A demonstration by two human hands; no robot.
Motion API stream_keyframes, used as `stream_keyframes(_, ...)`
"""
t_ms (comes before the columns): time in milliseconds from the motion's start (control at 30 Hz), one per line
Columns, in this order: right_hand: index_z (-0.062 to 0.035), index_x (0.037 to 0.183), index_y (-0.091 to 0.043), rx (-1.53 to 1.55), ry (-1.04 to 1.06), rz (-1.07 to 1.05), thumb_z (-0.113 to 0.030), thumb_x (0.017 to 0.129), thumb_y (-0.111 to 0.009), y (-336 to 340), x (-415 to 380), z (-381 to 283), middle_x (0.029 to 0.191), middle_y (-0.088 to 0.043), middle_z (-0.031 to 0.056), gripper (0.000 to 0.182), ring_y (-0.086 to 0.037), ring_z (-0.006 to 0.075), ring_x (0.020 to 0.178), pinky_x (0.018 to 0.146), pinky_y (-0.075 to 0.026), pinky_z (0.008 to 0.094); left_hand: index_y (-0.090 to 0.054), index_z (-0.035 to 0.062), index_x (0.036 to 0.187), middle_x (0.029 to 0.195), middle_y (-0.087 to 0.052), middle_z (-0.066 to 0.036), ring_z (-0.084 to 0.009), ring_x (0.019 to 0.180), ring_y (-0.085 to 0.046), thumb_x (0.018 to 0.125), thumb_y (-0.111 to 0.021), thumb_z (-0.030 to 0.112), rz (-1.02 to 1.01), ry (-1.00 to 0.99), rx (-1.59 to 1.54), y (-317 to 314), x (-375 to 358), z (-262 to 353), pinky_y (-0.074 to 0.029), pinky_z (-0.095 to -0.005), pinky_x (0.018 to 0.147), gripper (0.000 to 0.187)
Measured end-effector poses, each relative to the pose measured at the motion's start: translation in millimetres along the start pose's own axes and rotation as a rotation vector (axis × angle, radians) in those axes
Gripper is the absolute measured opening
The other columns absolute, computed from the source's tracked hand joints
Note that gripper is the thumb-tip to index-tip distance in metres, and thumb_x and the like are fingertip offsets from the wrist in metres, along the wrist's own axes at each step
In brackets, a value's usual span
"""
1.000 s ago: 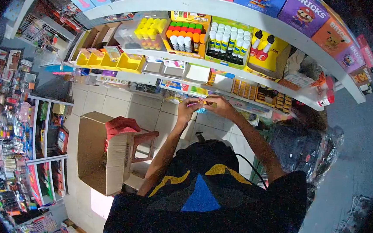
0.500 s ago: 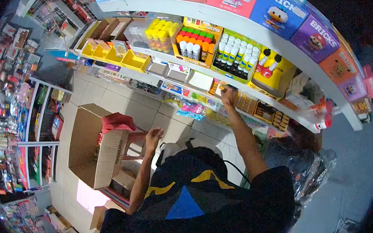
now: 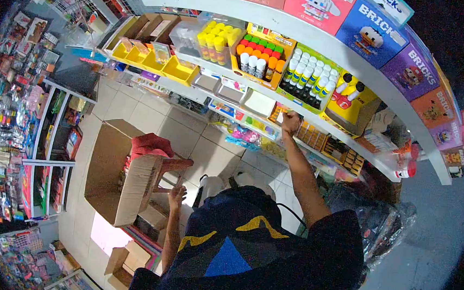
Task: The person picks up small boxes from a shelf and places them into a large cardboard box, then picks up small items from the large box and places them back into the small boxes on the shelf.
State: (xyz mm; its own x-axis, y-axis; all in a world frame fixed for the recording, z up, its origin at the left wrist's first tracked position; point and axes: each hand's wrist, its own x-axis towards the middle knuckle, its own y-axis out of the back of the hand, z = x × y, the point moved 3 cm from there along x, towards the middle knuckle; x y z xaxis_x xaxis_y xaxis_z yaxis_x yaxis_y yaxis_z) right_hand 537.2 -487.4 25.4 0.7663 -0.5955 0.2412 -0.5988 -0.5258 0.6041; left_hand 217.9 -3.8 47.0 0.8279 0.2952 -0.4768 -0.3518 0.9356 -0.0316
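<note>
My right hand (image 3: 291, 122) reaches to the lower shelf, at a box of small orange-and-black items (image 3: 311, 136); its fingers are bent in, and what they hold, if anything, is hidden. Just left of it is a white tray (image 3: 259, 102). Above on the shelf stand white-capped bottles (image 3: 308, 74) in a green box and glue sticks (image 3: 253, 65) in an orange box. My left hand (image 3: 177, 196) hangs in the air beside a red stool (image 3: 176, 165), its fingers slightly apart and holding nothing.
A large open cardboard box (image 3: 111, 173) stands on the tiled floor, with a red cloth (image 3: 151, 145) over its edge. Brick toy boxes (image 3: 370, 33) line the top shelf. Racks of packed goods (image 3: 5, 121) are at the left. Plastic-wrapped goods (image 3: 373, 216) lie at the right.
The view has shifted, so the shelves appear further right and lower. My left hand has moved lower, nearer the stool. My right hand remains at the small-item box.
</note>
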Motion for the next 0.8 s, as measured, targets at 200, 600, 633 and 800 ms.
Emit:
stream_keyframes(200,-0.0039,0.078,-0.056,0.125,-0.115,-0.119,-0.014,0.068,-0.068,11,-5,-16,0.067,-0.058,0.0110,0.018,-0.057,0.0261,0.065,0.060,-0.045,0.0381,-0.056,0.0018,0.099,0.083,-0.062,-0.008,-0.0155,0.073,-0.060,0.080,-0.060,0.039,0.001,-0.053,0.050,-9,5,5,-0.048,-0.0264,0.058,0.042)
stream_keyframes(600,-0.0058,0.094,-0.057,-0.268,0.428,-0.430,-0.012,0.068,-0.064,65,-54,-51,0.096,-0.056,0.0122,0.027,-0.051,0.0303,0.096,0.086,-0.038,0.0415,-0.058,0.0024,0.097,0.082,-0.064,-0.010,-0.0164,0.072,-0.061,0.079,-0.060,0.032,-0.031,-0.195,0.166,25,-6,-41,-0.046,-0.0286,0.060,0.035)
stream_keyframes(633,-0.0056,0.094,-0.057,-0.275,0.420,-0.450,-0.010,0.068,-0.064,59,-51,-43,0.096,-0.056,0.0124,0.027,-0.051,0.0305,0.096,0.086,-0.038,0.0409,-0.058,0.0023,0.097,0.081,-0.064,-0.010,-0.0164,0.071,-0.061,0.079,-0.060,0.033,-0.007,-0.100,0.195,28,-11,-47,-0.046,-0.0288,0.061,0.036)
stream_keyframes(800,-0.0042,0.090,-0.059,-0.264,0.408,-0.474,-0.004,0.069,-0.061,44,-45,-30,0.094,-0.056,0.0131,0.021,-0.051,0.0313,0.095,0.085,-0.039,0.0394,-0.059,0.0025,0.098,0.078,-0.064,-0.009,-0.0174,0.071,-0.061,0.080,-0.059,0.032,0.005,-0.021,0.451,59,-23,-90,-0.047,-0.0301,0.063,0.035)
